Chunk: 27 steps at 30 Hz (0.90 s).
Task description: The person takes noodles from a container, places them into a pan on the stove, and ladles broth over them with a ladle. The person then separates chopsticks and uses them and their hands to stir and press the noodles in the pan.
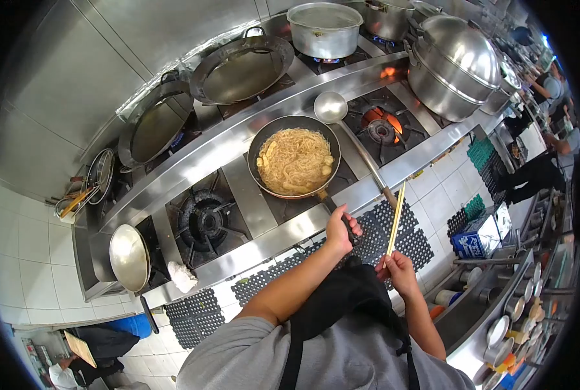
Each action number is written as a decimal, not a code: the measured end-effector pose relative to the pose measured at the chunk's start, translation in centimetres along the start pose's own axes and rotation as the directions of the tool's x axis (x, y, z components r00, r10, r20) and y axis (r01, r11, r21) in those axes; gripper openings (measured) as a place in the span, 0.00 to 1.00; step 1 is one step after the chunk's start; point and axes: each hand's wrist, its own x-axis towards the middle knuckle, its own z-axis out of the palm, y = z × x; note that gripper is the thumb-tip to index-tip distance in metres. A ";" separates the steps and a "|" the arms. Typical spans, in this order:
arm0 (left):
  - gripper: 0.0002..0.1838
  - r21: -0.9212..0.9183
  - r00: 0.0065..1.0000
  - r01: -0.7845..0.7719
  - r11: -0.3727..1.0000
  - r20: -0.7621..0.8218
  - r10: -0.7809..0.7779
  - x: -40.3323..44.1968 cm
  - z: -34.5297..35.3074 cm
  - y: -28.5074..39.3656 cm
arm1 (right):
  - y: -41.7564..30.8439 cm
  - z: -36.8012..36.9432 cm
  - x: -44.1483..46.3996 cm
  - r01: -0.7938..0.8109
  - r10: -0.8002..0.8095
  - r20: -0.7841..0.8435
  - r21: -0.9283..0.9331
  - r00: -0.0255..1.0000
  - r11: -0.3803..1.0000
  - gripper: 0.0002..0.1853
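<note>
My left hand (342, 229) is wrapped round the dark handle of a frying pan (254, 151), which sits over a burner on the steel stove. Inside the pan lies a heap of thin light-brown noodles (296, 159) with several pale yellow pieces at the edge. In my right hand (400, 273) is a pair of long chopsticks (396, 224), gripped near the lower end and pointing up towards the stove edge, apart from the pan. A ladle (331, 108) rests across the stove just right of the pan, its handle reaching over the front edge.
A burner (381, 127) glows orange at right; another burner (207, 221) is left of the pan. Behind stand two dark woks (243, 68) with liquid, a large pot (324, 39) and a lidded steamer (449, 78). A light pan (129, 257) stands at left. Other people work at both sides.
</note>
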 end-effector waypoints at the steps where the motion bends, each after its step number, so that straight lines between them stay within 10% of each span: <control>1: 0.18 0.011 1.000 0.011 1.000 0.012 -0.011 0.0 0.0 0.2 | -0.1 -0.2 0.1 -0.023 0.023 0.010 0.023 1.000 0.999 0.10; 12: 0.16 0.100 0.991 0.011 0.995 0.135 -0.024 -2.9 -2.0 0.8 | -0.4 0.0 1.2 -0.004 0.006 0.066 -0.031 0.998 1.000 0.11; 17: 0.24 0.630 0.856 0.213 0.747 0.249 -0.453 -5.3 -8.7 0.4 | 0.6 0.4 0.4 0.001 -0.001 0.027 0.009 1.000 1.000 0.12; 19: 0.24 0.928 0.848 -0.031 0.370 0.221 -0.482 -6.7 -9.4 -0.1 | 1.5 1.1 -0.4 -0.052 0.052 0.054 0.005 0.997 0.999 0.12; 22: 0.25 0.821 0.664 -0.300 0.486 0.546 -0.512 -6.5 -8.6 -1.8 | 2.6 3.1 -1.9 -0.043 0.033 0.133 0.078 0.991 0.996 0.12; 27: 0.23 0.894 0.640 -0.200 0.401 0.429 -0.637 -6.5 -5.7 -3.1 | 3.7 6.2 -4.5 -0.013 0.006 0.061 0.131 0.998 0.991 0.12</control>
